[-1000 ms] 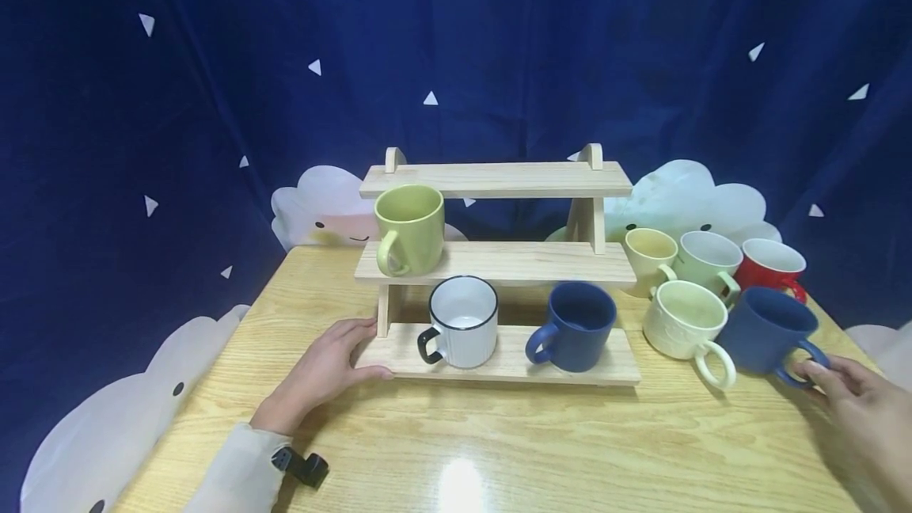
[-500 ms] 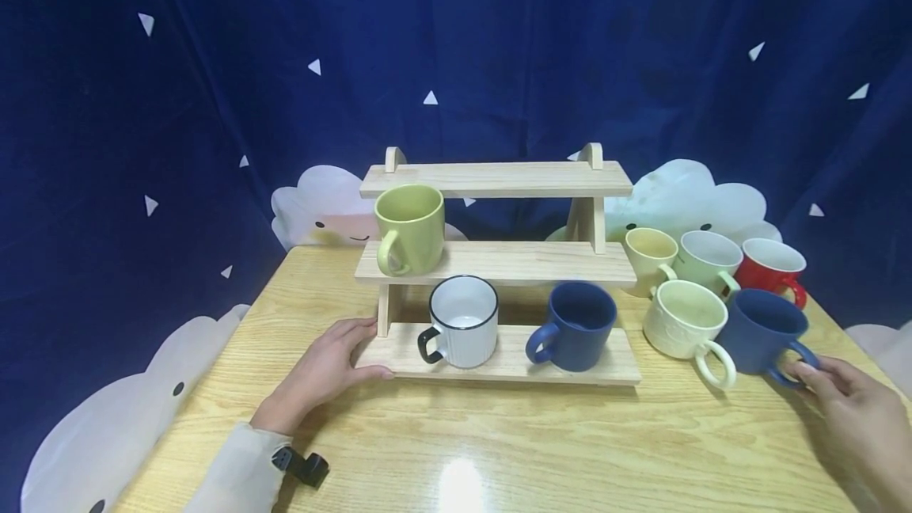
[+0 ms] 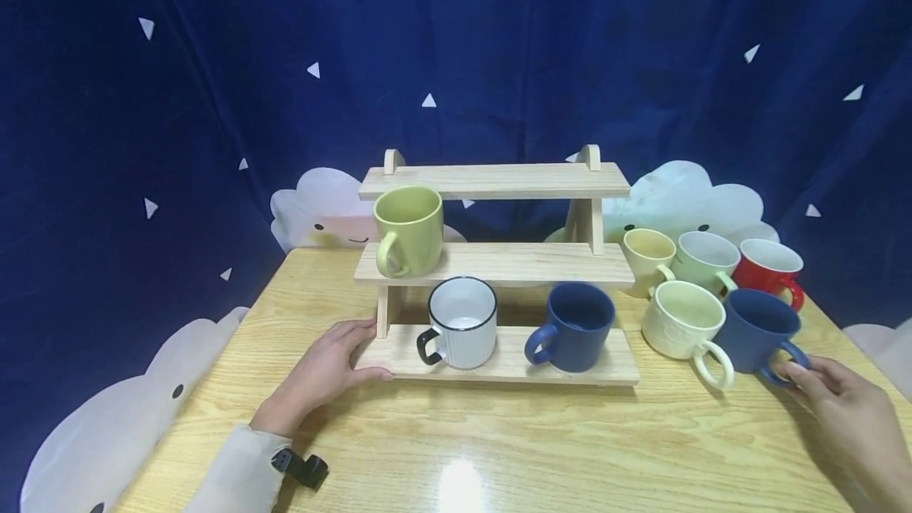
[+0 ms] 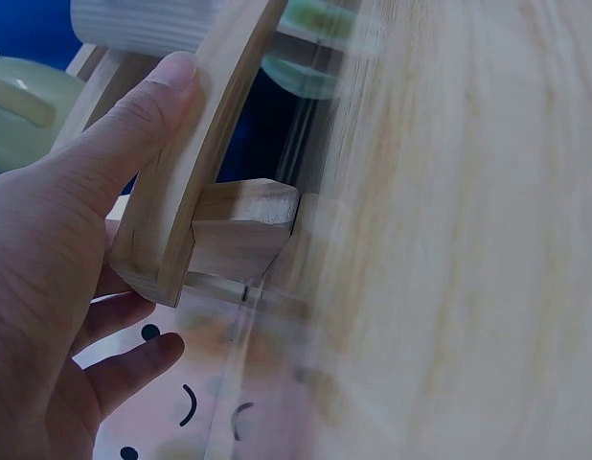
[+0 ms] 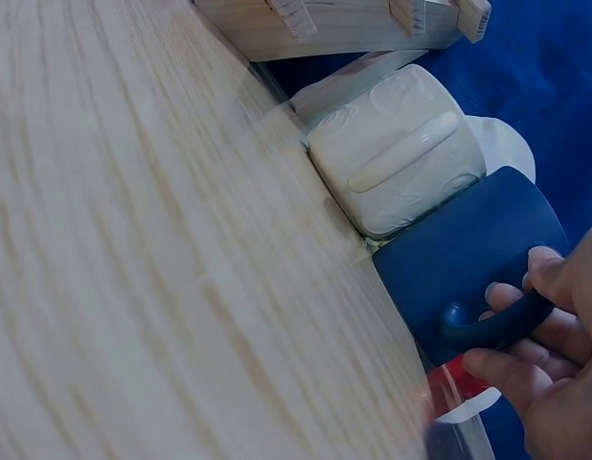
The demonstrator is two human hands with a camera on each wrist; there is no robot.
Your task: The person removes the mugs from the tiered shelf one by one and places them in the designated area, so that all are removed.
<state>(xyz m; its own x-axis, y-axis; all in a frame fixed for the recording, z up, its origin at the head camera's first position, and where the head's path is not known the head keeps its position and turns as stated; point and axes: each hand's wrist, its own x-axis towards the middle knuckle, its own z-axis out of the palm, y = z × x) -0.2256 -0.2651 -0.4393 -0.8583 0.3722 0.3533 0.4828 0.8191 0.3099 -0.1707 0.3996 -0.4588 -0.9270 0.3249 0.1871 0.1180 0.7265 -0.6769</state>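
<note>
My right hand (image 3: pixel 851 410) pinches the handle of a dark blue mug (image 3: pixel 758 329) at the table's right; in the right wrist view the thumb and fingers are round that handle (image 5: pixel 497 326). This mug stands close against a cream embossed mug (image 3: pixel 684 315). My left hand (image 3: pixel 324 366) holds the left end of a three-tier wooden shelf (image 3: pixel 499 262), thumb along the bottom board (image 4: pixel 171 201) and fingers past its end. On the bottom tier stand a white mug with black rim (image 3: pixel 463 331) and another blue mug (image 3: pixel 580 331). A green mug (image 3: pixel 413 232) is on the middle tier.
Behind the cream mug stand a pale yellow mug (image 3: pixel 647 264), a pale green mug (image 3: pixel 701 260) and a red mug (image 3: pixel 762 267), close together beside the shelf's right end. A dark blue curtain (image 3: pixel 463 46) hangs behind the wooden table (image 3: pixel 570 450).
My right hand has slid the blue mug slightly left, toward the cream mug, uncovering more of the red mug's handle. My left hand stays at the shelf's end.
</note>
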